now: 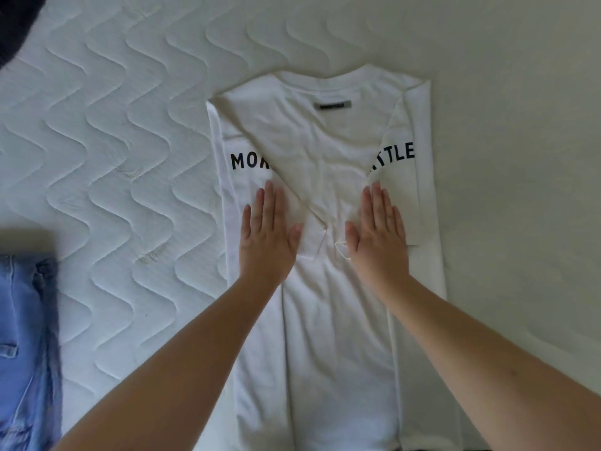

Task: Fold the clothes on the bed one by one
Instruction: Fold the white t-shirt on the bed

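Head view, the only one: a white T-shirt [325, 196] lies back-up on the quilted bed [107, 131], collar away from the person, grey neck label [335, 105] showing. Both side panels are turned in over the middle, so black lettering shows split at either edge and the sleeves cross near the centre. The left hand [268, 236] rests flat on the left flap, the right hand [377, 234] flat on the right flap; fingers [266, 203] of both are straight and together, gripping nothing. Judgement: the step in hand is pressing the side folds flat before the lengthwise fold. To do it well, smooth from the centre outward and down toward the hem with even palm pressure, so the creases near the sleeve tips do not get trapped. The long edges look close to parallel, though the right edge bows out slightly lower down; worth squaring first. Next likely calls for pinching the hem corners, which sit at the lower frame edge, partly out of view. Blue denim [22, 346] lies well apart at the left; a dark garment [16, 17] occupies the top-left corner.
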A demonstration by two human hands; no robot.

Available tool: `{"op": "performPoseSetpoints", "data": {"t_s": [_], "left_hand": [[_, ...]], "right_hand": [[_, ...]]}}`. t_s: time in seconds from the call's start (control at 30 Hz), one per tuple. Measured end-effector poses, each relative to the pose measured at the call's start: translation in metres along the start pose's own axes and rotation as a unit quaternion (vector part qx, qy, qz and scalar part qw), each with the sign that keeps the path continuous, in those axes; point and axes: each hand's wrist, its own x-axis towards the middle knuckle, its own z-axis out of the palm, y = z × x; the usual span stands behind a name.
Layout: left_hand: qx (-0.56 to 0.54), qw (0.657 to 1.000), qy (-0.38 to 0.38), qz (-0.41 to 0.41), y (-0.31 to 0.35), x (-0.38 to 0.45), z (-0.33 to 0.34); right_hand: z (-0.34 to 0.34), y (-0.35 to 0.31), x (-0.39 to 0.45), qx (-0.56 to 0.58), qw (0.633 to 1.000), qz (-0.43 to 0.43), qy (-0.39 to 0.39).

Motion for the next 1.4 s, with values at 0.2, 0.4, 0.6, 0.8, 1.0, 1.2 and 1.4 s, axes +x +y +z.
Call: {"op": "performPoseSetpoints", "data": {"t_s": [0.2,0.4,0.6,0.8,1.0,1.2,1.4], "left_hand": [[0.023,0.999,-0.026,-0.007,0.021,-0.026,0.014],[0.052,0.996,-0.042,0.066,0.025,-0.067,0.022],[0.020,0.995,-0.045,0.087,0.017,-0.140,0.041],[0.011,0.990,-0.099,0.096,0.026,-0.234,0.058],[-0.010,0.982,-0.148,0.119,0.042,-0.302,0.051],[-0.020,0.977,-0.165,0.133,0.045,-0.324,0.026],[-0.102,0.994,-0.046,0.003,0.021,-0.307,-0.001]], "right_hand": [[0.017,0.007,-0.013,-0.031,0.997,-0.017,-0.072],[0.017,0.009,-0.062,-0.006,0.991,-0.089,-0.098],[0.032,0.031,-0.150,0.008,0.988,-0.131,-0.084],[0.045,0.025,-0.231,-0.010,0.983,-0.125,-0.134],[0.034,0.028,-0.274,-0.007,0.959,-0.148,-0.242],[0.014,0.047,-0.303,0.017,0.942,-0.230,-0.243],[0.003,0.077,-0.288,0.070,0.992,-0.019,-0.100]]}}
